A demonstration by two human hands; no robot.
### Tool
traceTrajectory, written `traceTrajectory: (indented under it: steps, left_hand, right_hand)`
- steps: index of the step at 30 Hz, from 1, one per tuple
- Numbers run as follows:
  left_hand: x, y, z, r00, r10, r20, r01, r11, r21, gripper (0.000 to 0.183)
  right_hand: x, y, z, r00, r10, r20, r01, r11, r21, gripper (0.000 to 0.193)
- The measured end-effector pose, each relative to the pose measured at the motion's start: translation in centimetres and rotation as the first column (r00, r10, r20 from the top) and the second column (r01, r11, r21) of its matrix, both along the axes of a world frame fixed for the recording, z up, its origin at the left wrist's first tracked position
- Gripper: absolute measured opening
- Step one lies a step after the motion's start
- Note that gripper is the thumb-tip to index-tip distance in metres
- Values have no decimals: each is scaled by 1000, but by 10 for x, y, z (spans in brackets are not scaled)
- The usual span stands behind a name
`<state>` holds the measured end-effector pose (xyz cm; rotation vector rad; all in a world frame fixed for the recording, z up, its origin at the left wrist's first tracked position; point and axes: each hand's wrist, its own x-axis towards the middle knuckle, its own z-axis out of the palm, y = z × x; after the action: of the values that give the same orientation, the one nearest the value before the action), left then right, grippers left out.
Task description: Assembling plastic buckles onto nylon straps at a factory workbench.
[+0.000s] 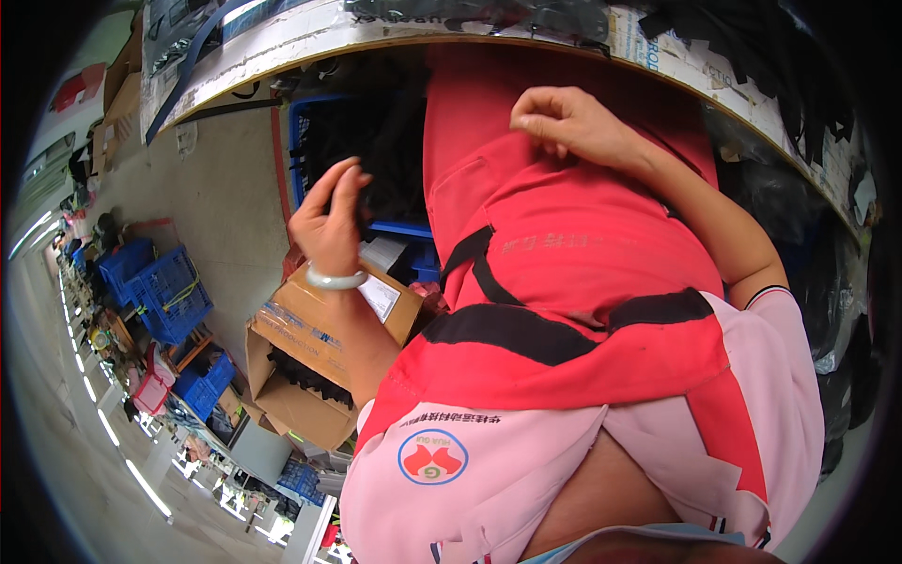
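My left hand (329,216), with a pale bangle (336,281) at the wrist, is raised beside a blue crate (299,155) of dark material. Its thumb and fingers are drawn together in a pinch. Anything between the fingertips is lost against the dark background. Over the lap of my red apron (564,207) hangs my right hand (578,127), near the table's edge. Its fingers curl inward toward the thumb, and their undersides are hidden, so I cannot make out whether they hold something.
Ahead runs a worn white table edge (395,58), with dark pieces and plastic wrapping on it. Below my left forearm stand an open cardboard box (305,399) of black material and another carton (315,320). Blue crates (169,296) stand farther left on the grey floor (230,202).
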<state>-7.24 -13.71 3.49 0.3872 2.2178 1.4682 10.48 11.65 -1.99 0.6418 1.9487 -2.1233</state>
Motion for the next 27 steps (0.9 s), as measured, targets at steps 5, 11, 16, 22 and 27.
traceTrajectory:
  steps: [5,11,16,22,27]
  left_hand:
    - [57,76,-30,969,-209,131,151,922,357,19]
    - [75,103,-46,919,-235,317,82,899,430,23]
    - [84,107,-68,947,-260,186,166,897,411,23]
    - [51,104,-68,548,-269,792,-204,875,439,30]
    - [43,100,-59,530,-486,695,229,871,435,25]
  right_hand:
    - [-18,-25,22,993,118,1,-117,984,-133,26]
    - [-2,-13,13,990,-119,80,134,966,-220,25]
    - [1,-13,-7,986,-77,147,115,957,-266,27]
    - [4,1,17,969,-221,111,245,922,-300,21]
    - [17,17,23,998,-68,18,70,992,-103,15]
